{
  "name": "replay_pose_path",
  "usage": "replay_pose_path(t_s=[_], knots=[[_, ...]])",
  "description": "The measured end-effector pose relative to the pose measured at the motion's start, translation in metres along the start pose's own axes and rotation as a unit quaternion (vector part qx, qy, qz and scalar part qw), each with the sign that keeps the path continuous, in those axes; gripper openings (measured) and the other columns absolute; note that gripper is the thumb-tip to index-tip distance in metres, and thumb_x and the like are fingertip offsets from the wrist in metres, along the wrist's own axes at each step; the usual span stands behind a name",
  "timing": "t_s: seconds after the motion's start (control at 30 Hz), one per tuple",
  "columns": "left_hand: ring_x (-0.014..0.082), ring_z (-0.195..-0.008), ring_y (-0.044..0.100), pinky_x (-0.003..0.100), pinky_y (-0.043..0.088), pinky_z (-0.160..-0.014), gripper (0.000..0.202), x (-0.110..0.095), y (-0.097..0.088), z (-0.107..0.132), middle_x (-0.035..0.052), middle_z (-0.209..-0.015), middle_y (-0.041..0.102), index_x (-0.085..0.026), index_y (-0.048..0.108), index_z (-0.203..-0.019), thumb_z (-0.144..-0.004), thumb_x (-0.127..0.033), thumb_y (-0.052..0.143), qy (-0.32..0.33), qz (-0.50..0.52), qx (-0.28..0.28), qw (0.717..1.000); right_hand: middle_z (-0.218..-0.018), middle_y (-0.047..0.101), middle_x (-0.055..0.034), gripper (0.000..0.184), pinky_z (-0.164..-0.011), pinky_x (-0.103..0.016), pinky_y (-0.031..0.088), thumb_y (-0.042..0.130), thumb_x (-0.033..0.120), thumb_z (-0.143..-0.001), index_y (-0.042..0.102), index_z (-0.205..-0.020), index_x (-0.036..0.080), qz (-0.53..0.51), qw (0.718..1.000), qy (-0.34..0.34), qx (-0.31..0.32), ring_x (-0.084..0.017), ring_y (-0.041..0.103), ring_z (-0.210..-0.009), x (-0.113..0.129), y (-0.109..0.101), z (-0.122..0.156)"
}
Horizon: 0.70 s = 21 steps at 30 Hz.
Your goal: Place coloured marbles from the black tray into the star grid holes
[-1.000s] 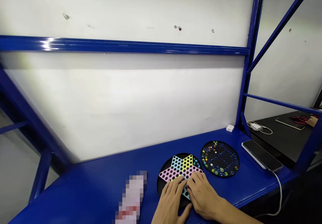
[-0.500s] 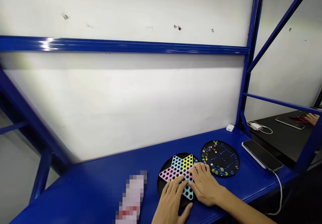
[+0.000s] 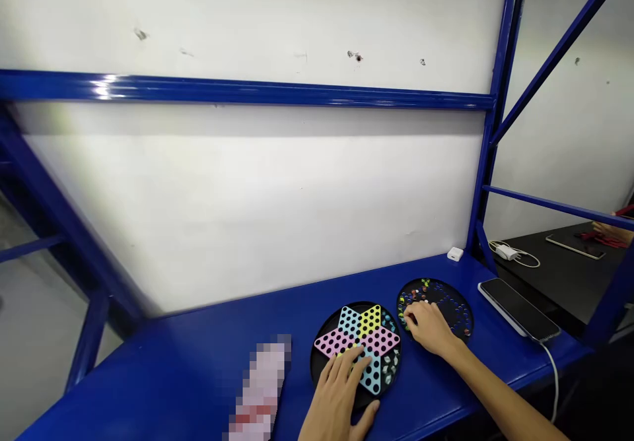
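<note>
A round black Chinese checkers board with a pink, yellow and blue star lies on the blue table. My left hand rests on its near left part, fingers spread and laid flat. Blue and clear marbles sit in the wells along the board's right side. Right of the board is a round black tray holding many coloured marbles. My right hand is over the tray's left part, its fingers bent down together among the marbles. Whatever is between those fingertips is hidden.
A phone lies on a white block with a cable at the table's right edge. A small white box stands near the back corner. A blurred-out item lies left of the board. Another person's hand shows above a black table.
My right hand has left the star board and moved right to the marble tray. That uncovers the board's right side. My left hand stays where it was.
</note>
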<state>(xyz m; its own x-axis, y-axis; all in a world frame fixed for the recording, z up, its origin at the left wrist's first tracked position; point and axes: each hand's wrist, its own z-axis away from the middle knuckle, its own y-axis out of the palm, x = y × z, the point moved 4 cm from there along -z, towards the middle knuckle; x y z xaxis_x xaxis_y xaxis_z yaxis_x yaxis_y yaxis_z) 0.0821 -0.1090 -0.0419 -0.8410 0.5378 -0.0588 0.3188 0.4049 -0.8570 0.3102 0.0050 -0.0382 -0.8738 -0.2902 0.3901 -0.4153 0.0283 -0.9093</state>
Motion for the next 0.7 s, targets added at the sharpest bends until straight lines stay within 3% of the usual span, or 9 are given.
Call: replay_pose_path(t_s=[0.17, 0.27, 0.47, 0.57, 0.7], knots=[[0.0272, -0.121, 0.063, 0.041, 0.053, -0.103, 0.055, 0.002, 0.004, 0.000, 0.0042, -0.138, 0.063, -0.031, 0.054, -0.137, -0.085, -0.036, 0.068, 0.012, -0.001, 0.004, 1.000, -0.090, 0.075, -0.0033, 0.012, -0.079, -0.030, 0.041, 0.063, 0.027, -0.089, 0.072, -0.086, 0.020, -0.018, 0.999, 0.006, 0.038, -0.020, 0.067, -0.088, 0.008, 0.002, -0.008], [0.0273, -0.121, 0.063, 0.041, 0.052, -0.104, 0.054, 0.004, 0.005, 0.001, 0.0047, -0.138, 0.063, -0.031, 0.054, -0.137, -0.086, -0.038, 0.067, 0.019, -0.004, 0.001, 1.000, -0.086, 0.075, -0.0038, 0.014, -0.074, -0.028, 0.042, 0.061, 0.023, -0.089, 0.072, -0.083, 0.019, -0.046, 0.998, -0.001, 0.042, -0.019, 0.067, -0.083, 0.008, 0.002, -0.013], [0.0277, -0.120, 0.063, 0.042, 0.053, -0.102, 0.053, 0.003, 0.003, 0.000, 0.0052, -0.138, 0.063, -0.030, 0.054, -0.137, -0.086, -0.037, 0.067, 0.019, -0.003, 0.006, 1.000, -0.092, 0.074, -0.0040, 0.022, -0.076, -0.025, 0.045, 0.052, 0.027, -0.095, 0.072, -0.094, 0.018, -0.139, 0.990, -0.023, -0.030, -0.015, 0.064, -0.080, 0.021, -0.003, -0.013], [0.0282, -0.122, 0.062, 0.044, 0.053, -0.103, 0.053, 0.003, 0.004, 0.000, 0.0059, -0.138, 0.062, -0.029, 0.054, -0.136, -0.086, -0.036, 0.067, 0.015, -0.008, 0.013, 1.000, -0.096, 0.073, -0.0026, 0.018, -0.084, -0.028, 0.044, 0.055, 0.024, -0.093, 0.072, -0.093, 0.020, -0.109, 0.992, -0.062, -0.013, -0.016, 0.063, -0.089, 0.038, 0.004, -0.008], [0.0285, -0.121, 0.063, 0.045, 0.054, -0.102, 0.053, 0.004, 0.006, 0.000, 0.0066, -0.138, 0.063, -0.029, 0.054, -0.136, -0.085, -0.036, 0.068, 0.024, -0.015, 0.022, 0.999, -0.101, 0.071, -0.0046, 0.027, -0.091, -0.034, 0.040, 0.050, 0.021, -0.096, 0.072, -0.082, 0.020, -0.040, 0.997, -0.071, -0.011, -0.020, 0.060, -0.102, 0.049, 0.013, 0.000]])
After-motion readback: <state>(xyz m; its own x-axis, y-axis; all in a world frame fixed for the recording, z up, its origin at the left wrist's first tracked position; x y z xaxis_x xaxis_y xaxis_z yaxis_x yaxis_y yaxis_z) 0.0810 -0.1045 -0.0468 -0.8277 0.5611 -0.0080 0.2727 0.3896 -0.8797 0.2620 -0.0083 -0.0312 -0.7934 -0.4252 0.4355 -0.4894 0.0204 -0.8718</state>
